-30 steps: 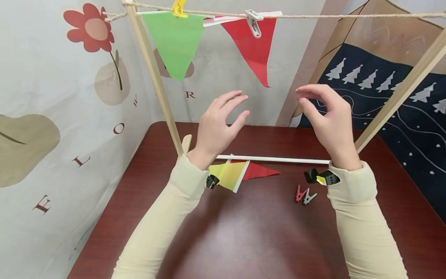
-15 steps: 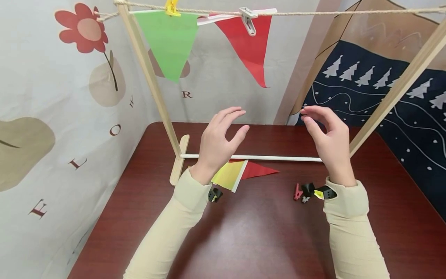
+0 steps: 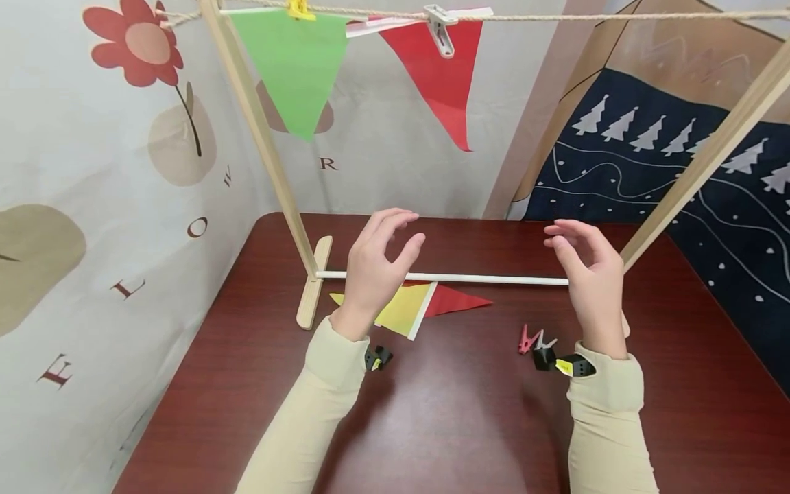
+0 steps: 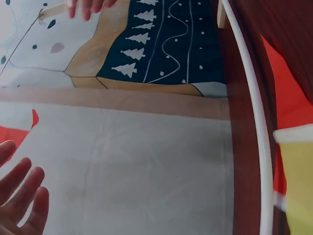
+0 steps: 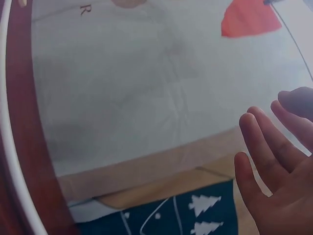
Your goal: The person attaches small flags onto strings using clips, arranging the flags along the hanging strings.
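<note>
My left hand [image 3: 378, 271] hovers above the table with relaxed, parted fingers and holds nothing. Below it lie a yellow pennant [image 3: 404, 310] and a red pennant [image 3: 457, 300], each partly covered. My right hand [image 3: 589, 281] is raised too, its fingers loosely bent around air. Nearest to it on the table are a red clothespin [image 3: 527, 339] and a grey one, the latter partly behind the wrist camera. On the rope [image 3: 586, 18] hang a green pennant [image 3: 293, 65] under a yellow clothespin [image 3: 300, 9] and a red pennant [image 3: 441, 75] under a white clothespin [image 3: 441, 31].
Wooden posts [image 3: 262, 137] hold the rope at either side, the left one on a flat wooden foot [image 3: 313, 285]. A white rod [image 3: 487, 279] runs low between them. Printed cloth [image 3: 401, 165] covers the walls behind the dark red table [image 3: 444, 425].
Both hands have come down from nearer the hanging pennants toward the table, and stand slightly farther apart. The head view has shifted a little. The pennants on the rope stay hung.
</note>
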`<state>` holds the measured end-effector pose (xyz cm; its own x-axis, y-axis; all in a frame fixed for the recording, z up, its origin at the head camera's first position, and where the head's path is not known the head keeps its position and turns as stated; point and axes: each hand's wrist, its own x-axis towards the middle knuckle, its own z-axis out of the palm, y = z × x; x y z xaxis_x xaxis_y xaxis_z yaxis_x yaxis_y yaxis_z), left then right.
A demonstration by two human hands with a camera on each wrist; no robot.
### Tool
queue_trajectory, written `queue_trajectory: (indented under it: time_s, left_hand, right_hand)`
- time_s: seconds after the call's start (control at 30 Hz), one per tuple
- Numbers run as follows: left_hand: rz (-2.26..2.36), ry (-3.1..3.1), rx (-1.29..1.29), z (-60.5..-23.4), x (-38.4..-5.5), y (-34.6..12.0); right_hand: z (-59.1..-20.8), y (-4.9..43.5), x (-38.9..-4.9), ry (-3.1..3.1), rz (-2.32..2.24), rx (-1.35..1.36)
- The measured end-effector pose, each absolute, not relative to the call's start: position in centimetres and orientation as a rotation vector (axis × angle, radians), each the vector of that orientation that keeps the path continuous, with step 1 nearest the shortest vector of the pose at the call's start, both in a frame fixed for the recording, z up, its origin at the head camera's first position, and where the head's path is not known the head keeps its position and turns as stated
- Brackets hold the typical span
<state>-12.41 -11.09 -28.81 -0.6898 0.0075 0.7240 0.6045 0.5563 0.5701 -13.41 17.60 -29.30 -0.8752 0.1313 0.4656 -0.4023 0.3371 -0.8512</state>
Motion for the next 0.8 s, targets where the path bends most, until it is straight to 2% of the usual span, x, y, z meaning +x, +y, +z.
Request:
queue_trajectory:
  time_s: [0.4, 0.8]
  left_hand:
    - [-1.397, -2.059, -0.376, -29.3, -11.0, -11.6]
    - [-1.538, -2.051, -0.214, -30.9, -10.4, -11.8]
  right_hand:
    - [-32.1, 18.9, -12.8, -1.980, 1.756, 0.027]
    - [-33.6, 20.0, -13.0, -1.820, 1.881, -0.007]
